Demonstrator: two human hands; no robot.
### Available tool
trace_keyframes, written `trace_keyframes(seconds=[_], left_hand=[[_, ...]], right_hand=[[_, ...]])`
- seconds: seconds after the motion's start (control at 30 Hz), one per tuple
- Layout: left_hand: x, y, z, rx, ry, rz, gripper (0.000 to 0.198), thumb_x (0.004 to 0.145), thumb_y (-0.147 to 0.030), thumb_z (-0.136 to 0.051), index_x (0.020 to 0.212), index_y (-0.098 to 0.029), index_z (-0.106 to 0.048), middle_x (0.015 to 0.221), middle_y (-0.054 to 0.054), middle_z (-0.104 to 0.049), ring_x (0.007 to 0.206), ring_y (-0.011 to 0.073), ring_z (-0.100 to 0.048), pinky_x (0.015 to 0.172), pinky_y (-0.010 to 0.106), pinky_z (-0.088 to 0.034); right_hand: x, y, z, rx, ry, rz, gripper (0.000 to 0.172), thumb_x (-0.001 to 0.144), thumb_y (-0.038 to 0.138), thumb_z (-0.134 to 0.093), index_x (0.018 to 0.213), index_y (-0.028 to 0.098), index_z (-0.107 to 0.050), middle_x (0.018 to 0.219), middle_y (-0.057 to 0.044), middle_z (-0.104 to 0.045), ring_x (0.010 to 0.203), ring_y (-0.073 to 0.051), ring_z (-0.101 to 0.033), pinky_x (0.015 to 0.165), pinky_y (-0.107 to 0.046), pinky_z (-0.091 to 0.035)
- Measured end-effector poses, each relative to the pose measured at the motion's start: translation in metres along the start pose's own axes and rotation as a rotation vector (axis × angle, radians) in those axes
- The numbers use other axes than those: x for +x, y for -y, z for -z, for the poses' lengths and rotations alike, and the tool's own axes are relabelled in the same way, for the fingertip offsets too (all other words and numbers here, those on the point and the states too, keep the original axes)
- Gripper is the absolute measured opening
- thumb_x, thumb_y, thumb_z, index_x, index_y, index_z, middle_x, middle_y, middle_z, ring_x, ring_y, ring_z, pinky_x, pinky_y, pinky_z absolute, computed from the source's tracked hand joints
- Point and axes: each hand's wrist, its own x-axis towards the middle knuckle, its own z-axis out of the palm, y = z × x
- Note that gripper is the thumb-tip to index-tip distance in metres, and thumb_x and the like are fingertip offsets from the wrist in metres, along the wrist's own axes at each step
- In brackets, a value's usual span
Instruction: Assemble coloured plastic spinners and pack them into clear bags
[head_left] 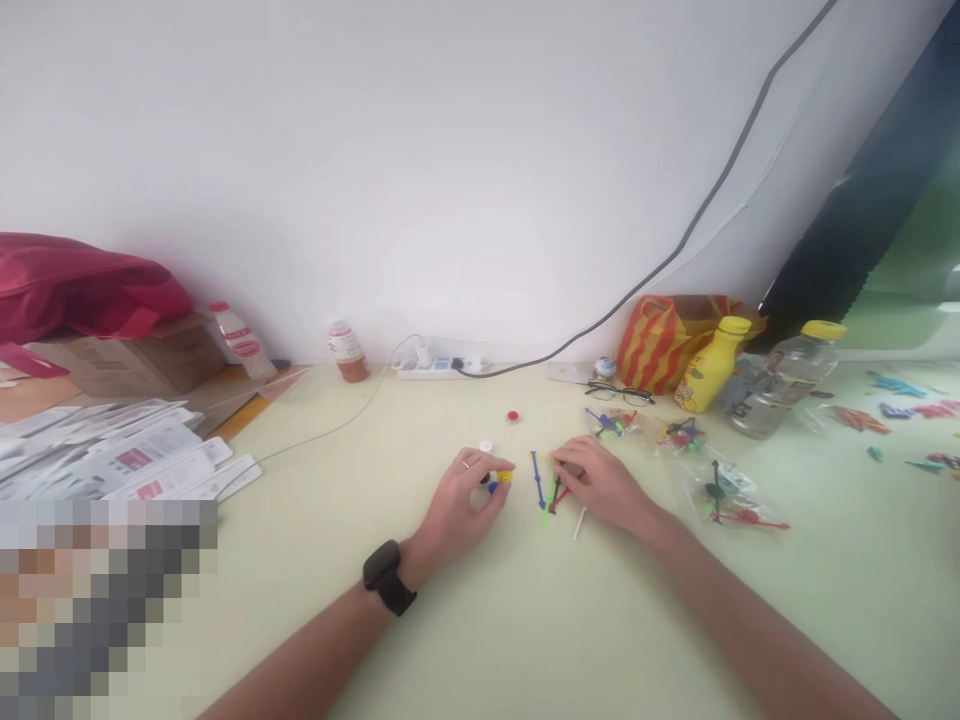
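Between the thumb and index finger of my left hand [466, 492] is a small yellow round cap [505, 478]. A blue cap [493, 489] and a black cap [484, 479] lie beside those fingers, partly covered, and a white cap [486, 446] is just behind. My right hand [600, 484] is pinched at the fingertips, where a bit of a yellow plastic piece [554, 458] shows. Under and beside it lie thin plastic arrows: a blue arrow [538, 482], a green arrow [547, 514], black and red ones partly hidden, and a white stick [579, 524].
A red cap [512, 417] lies farther back. To the right are bagged plastic parts [739, 492], glasses [621, 393], a yellow bottle [712, 368] and a clear bottle [784, 385]. A power strip [439, 368] sits by the wall. Stacked papers [142, 455] are at left.
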Motion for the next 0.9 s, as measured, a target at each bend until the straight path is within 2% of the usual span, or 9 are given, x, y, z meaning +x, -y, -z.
trace_keyframes(seconds=[0.1, 0.3, 0.43, 0.53, 0.67, 0.77, 0.9], left_hand=[[-0.001, 0.001, -0.001, -0.015, -0.011, 0.025, 0.015, 0.099, -0.021, -0.057, 0.11, -0.025, -0.067, 0.098, 0.005, -0.069, 0.094, 0.0208, -0.062, 0.085, 0.036, -0.053], [-0.003, 0.0, -0.002, -0.062, 0.022, 0.017, 0.017, 0.099, -0.021, -0.057, 0.111, -0.025, -0.068, 0.101, 0.005, -0.071, 0.092, 0.0189, -0.066, 0.085, 0.034, -0.054], [-0.002, 0.002, -0.002, -0.103, -0.021, 0.026, 0.019, 0.098, -0.021, -0.058, 0.114, -0.024, -0.068, 0.097, 0.004, -0.07, 0.084, 0.0159, -0.066, 0.081, 0.031, -0.054], [-0.002, 0.003, -0.004, -0.179, -0.034, 0.085, 0.016, 0.097, -0.024, -0.063, 0.11, -0.022, -0.07, 0.094, 0.004, -0.071, 0.081, 0.0158, -0.068, 0.081, 0.031, -0.056], [-0.004, 0.001, -0.005, -0.381, 0.078, 0.238, 0.022, 0.094, -0.031, -0.068, 0.112, -0.018, -0.07, 0.084, 0.004, -0.072, 0.075, 0.0168, -0.071, 0.075, 0.03, -0.058], [-0.004, -0.001, -0.003, -0.388, 0.168, 0.279, 0.023, 0.094, -0.034, -0.068, 0.109, -0.018, -0.071, 0.081, 0.004, -0.071, 0.072, 0.0168, -0.069, 0.07, 0.029, -0.058], [-0.002, 0.004, -0.003, -0.251, 0.171, 0.213, 0.018, 0.094, -0.031, -0.067, 0.108, -0.021, -0.074, 0.099, 0.006, -0.075, 0.09, 0.0201, -0.071, 0.086, 0.034, -0.057]], right_hand=[[0.002, -0.005, -0.004, -0.03, -0.044, -0.076, 0.029, 0.101, 0.035, -0.049, 0.102, 0.025, -0.076, 0.106, -0.009, -0.073, 0.109, -0.029, -0.062, 0.087, -0.043, -0.054], [0.003, -0.01, -0.006, -0.033, -0.105, -0.116, 0.023, 0.098, 0.036, -0.056, 0.086, 0.024, -0.073, 0.096, -0.007, -0.072, 0.099, -0.026, -0.063, 0.09, -0.041, -0.05], [0.001, -0.005, -0.002, -0.05, -0.188, -0.06, 0.021, 0.101, 0.031, -0.049, 0.089, 0.024, -0.064, 0.097, -0.007, -0.071, 0.099, -0.027, -0.062, 0.091, -0.042, -0.047], [-0.002, 0.003, 0.002, -0.033, -0.259, -0.07, 0.018, 0.103, 0.03, -0.044, 0.094, 0.024, -0.059, 0.095, -0.006, -0.069, 0.095, -0.026, -0.062, 0.087, -0.041, -0.047], [-0.007, 0.015, 0.007, 0.038, -0.281, -0.084, 0.018, 0.105, 0.031, -0.036, 0.098, 0.024, -0.052, 0.093, -0.005, -0.063, 0.09, -0.024, -0.059, 0.082, -0.038, -0.046], [-0.009, 0.015, 0.007, 0.047, -0.249, -0.129, 0.018, 0.105, 0.032, -0.035, 0.098, 0.024, -0.049, 0.092, -0.005, -0.059, 0.087, -0.024, -0.057, 0.078, -0.038, -0.045], [-0.009, 0.01, 0.008, 0.173, -0.225, -0.224, 0.015, 0.104, 0.035, -0.04, 0.102, 0.023, -0.05, 0.093, -0.005, -0.061, 0.085, -0.024, -0.06, 0.076, -0.038, -0.047]])
